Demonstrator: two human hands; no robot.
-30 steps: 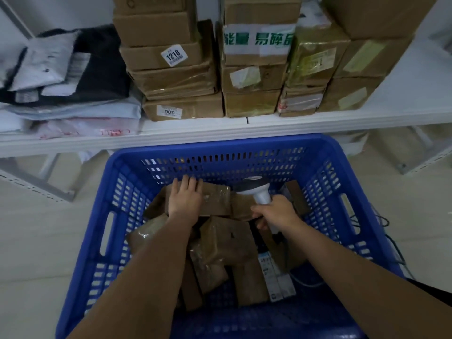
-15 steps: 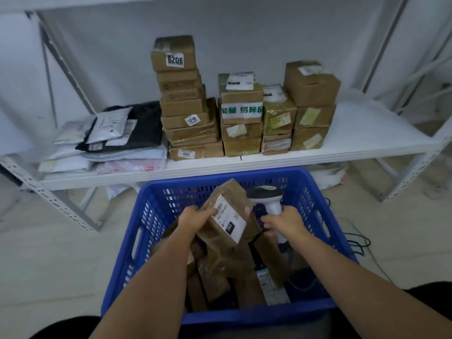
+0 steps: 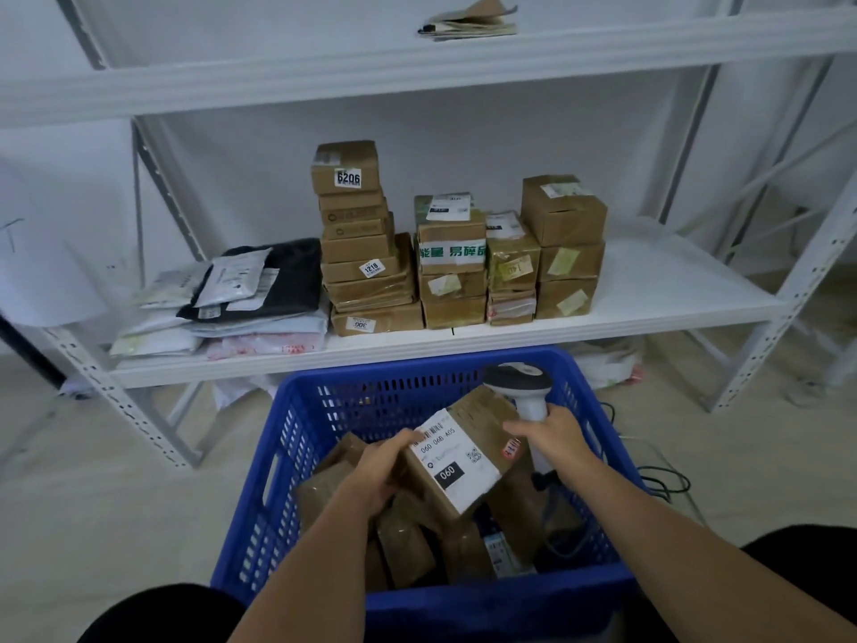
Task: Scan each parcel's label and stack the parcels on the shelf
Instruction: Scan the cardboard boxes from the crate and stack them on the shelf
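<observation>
A brown cardboard parcel (image 3: 468, 452) with a white label (image 3: 452, 459) printed in black, plus a small red sticker, was seen above a bright blue perforated crate (image 3: 287, 461). A white and dark grey scanner (image 3: 521, 387) was seen to its right. On the far white shelf (image 3: 649, 313), brown boxes (image 3: 366, 252) were stacked, one banded white with green characters; white, grey and black mailers (image 3: 232, 304) were piled at the left.

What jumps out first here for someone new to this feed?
The big blue crate low in the middle, full of brown parcels. Above it the left hand grips a parcel with its white label facing up, while the right hand holds a scanner beside it. Behind, stacked boxes fill the white shelf, with flat mailers at its left end.
</observation>
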